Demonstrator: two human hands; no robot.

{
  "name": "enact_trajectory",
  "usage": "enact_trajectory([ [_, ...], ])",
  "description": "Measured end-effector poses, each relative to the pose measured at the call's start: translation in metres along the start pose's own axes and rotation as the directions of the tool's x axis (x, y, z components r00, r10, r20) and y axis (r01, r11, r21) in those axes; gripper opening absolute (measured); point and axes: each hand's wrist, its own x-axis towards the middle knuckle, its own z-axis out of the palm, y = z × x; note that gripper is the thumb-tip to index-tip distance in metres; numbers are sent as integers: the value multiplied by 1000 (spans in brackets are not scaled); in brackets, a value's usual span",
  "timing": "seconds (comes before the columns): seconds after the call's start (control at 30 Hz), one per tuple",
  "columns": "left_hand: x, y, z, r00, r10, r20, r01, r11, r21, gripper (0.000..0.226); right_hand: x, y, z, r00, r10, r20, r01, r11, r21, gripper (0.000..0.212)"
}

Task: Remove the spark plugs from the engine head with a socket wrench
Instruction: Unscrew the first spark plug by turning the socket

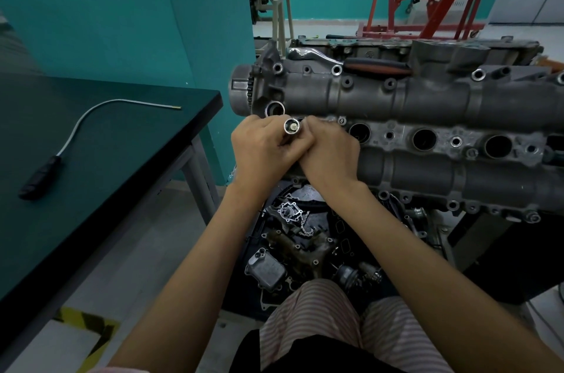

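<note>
Both hands, left point(262, 149) and right point(329, 152), grip a socket point(291, 126) holding a plug point(293, 127), its open end up, just before the engine head point(427, 104) with open wells point(424, 139).

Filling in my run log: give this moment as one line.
left hand: grips silver socket | right hand: on socket, grip unclear | plug tip visible in socket | grey engine head: three wells open

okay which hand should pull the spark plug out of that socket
Right. The left hand already grips the socket, open end up with the spark plug tip showing; the right hand has its fingers at the rim.
</note>
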Motion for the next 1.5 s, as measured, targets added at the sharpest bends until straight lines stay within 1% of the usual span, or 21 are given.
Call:
enact_trajectory([
  [0.13,-2,0,-2,999,32,8,-32,999,9,37,-1,-1,2,1000,-14,-19,14,1000,-27,14],
  [0.2,-2,3,-4,999,32,34,-32,999,-15,30,-1,-2,3,999,-22,-44,21,1000,-16,16],
  [0.27,-2,6,-4,998,0,55,1,1000,-10,25,-2,-3,3,997,-29,-68,29,1000,-1,23],
  [0.37,0,9,-4,994,-86,67,84,996,25,24,-5,-3,1,995,-51,-89,58,995,86,23],
  [0.4,0,9,-4,993,-96,68,94,995,30,24,-5,-3,0,995,-57,-87,64,994,92,24],
  [0.47,-1,8,-5,993,-88,75,84,995,45,24,-4,-2,0,996,-62,-57,65,997,52,23],
  [0.53,-2,4,-7,994,-62,93,57,997,51,25,-2,0,1,998,-58,-21,58,998,7,19],
  [0.63,-3,0,-8,994,-18,110,11,998,60,28,1,1,1,998,-62,13,62,996,-64,20],
  [0.77,-4,-3,-6,995,38,88,-45,996,82,31,1,0,0,996,-90,6,90,991,-94,16],
  [0.87,-3,-3,-4,998,20,53,-23,998,66,32,0,0,1,996,-83,-19,81,993,-81,20],
  [0.97,-2,2,-3,997,-54,46,51,997,57,30,-1,1,1,997,-71,-36,69,996,-51,22],
  [1.03,-2,3,-3,996,-77,44,74,995,61,29,-1,1,1,997,-77,-28,76,997,-34,23],
  [1.13,0,4,-4,997,-70,37,67,996,62,37,2,0,0,998,-68,11,68,997,-40,27],
  [1.23,3,5,-4,998,-56,26,55,998,39,47,6,0,-4,999,-27,37,26,999,41,22],
  [1.3,5,6,-5,999,-45,25,44,998,35,50,8,0,-6,998,-50,48,47,997,60,19],
  [1.37,6,6,-7,999,-22,44,21,1000,10,50,9,2,-8,994,-85,69,82,996,48,16],
  [1.43,8,5,-12,995,-3,103,6,1000,-30,45,12,4,-7,991,-104,88,101,994,34,13],
  [1.5,12,2,-17,981,14,196,-8,999,-34,38,16,7,-5,988,-120,96,115,992,55,19],
])
